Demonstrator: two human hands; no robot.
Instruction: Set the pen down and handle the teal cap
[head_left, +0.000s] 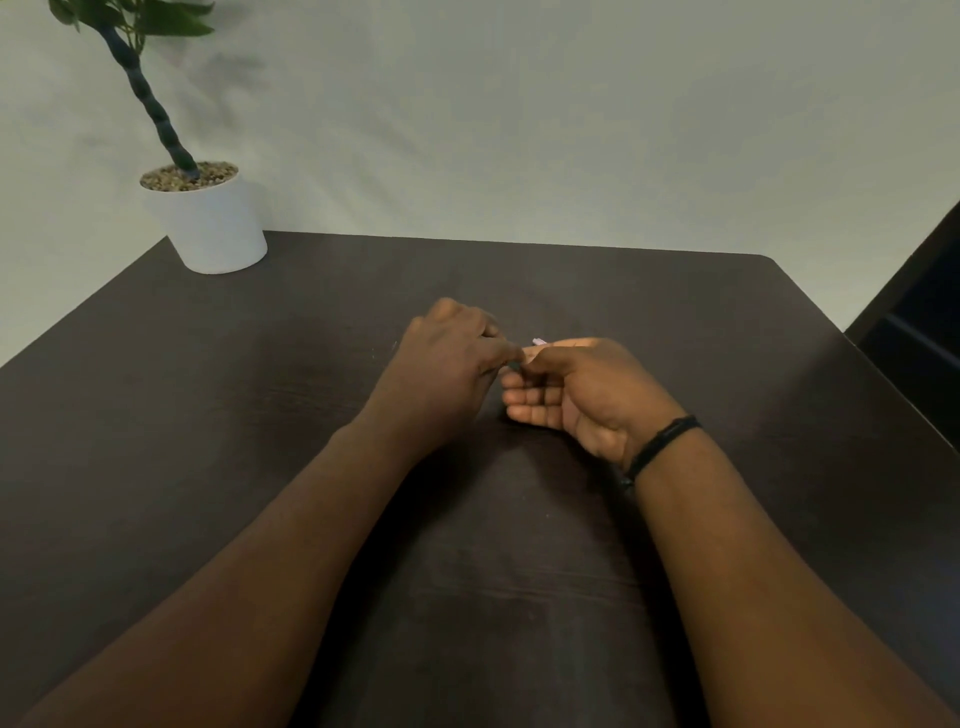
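From the head view, your two hands meet over the middle of the dark table (208, 415), its wood grain matte and fine. Your left hand (452, 369) shows its back to the camera, knuckles rounded, fingers curled in and pinching toward the right. Your right hand (566, 395) lies palm up, its lower fingers loosely bent, thumb and forefinger nipped together against the left fingertips. Between them sits a small pale object (539, 341), just a pinkish-white tip poking out above the right forefinger (too small and blurred to say what it is, or its shape). Both hands look closed on it at that one spot, held just above the tabletop, centre of the scene.

A thin black band (660, 447) wraps your right wrist. Far left, a smooth white pot (213, 228) stands on the table's corner, topped with gravelly pebbles, a ridged dark stem (145, 98) leaning up to green leaves.
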